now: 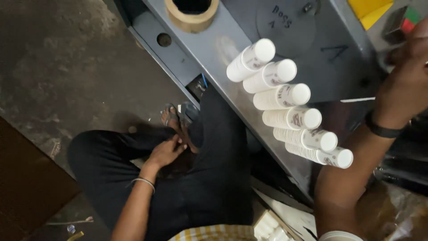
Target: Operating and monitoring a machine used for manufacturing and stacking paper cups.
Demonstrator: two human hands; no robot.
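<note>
Down below, the big grey bench (232, 67) holds six stacks of white paper cups (290, 105), lying on their sides in a neat slanted row. The person sits cross-legged on the dark floor (58, 58) in black trousers (209, 178). A tape roll (191, 13) rests at the top of the bench. The right hand (408, 58) reaches up past the cups; I cannot tell if it grips anything. The left hand (166, 151) rests loose on the foot, holding nothing. I think handling the stacks gently would keep them from rolling apart.
</note>
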